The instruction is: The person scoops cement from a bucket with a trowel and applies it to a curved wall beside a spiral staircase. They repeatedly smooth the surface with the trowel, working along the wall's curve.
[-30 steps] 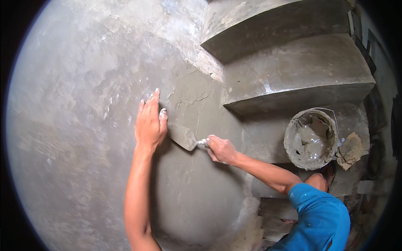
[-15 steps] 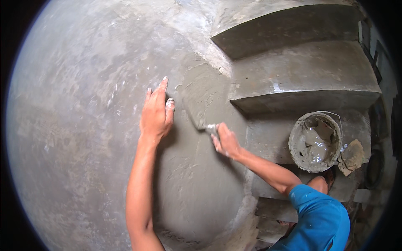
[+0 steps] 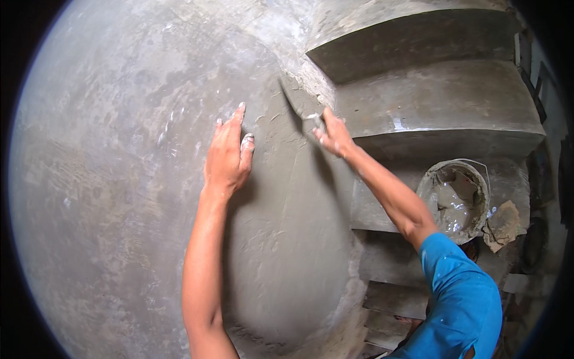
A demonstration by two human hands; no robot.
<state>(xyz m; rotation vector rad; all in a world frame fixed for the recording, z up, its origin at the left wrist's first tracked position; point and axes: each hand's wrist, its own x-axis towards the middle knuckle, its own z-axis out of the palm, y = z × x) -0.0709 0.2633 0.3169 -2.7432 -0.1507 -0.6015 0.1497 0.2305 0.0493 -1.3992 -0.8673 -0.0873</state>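
My right hand (image 3: 335, 133) is closed around the handle of a trowel (image 3: 292, 100), whose thin blade is seen nearly edge-on. The blade points up and left near the top of a patch of wet grey plaster (image 3: 293, 233) on the wall. Whether the blade's whole edge touches the plaster, I cannot tell. To the left of the patch, my left hand (image 3: 228, 152) lies open against the drier wall (image 3: 119, 197). Its fingers point upward, and pale plaster coats the fingertips and thumb.
Concrete steps (image 3: 430, 96) climb along the right side of the wall. On one step stands a plaster-crusted bucket (image 3: 423, 188) with a wire handle, holding wet grey mix (image 3: 457, 203). A torn brown scrap (image 3: 502, 226) lies beside it.
My right hand has moved upward and slightly right with the trowel, from mid-patch to the patch's upper part. My left hand remains on the wall, almost in place.
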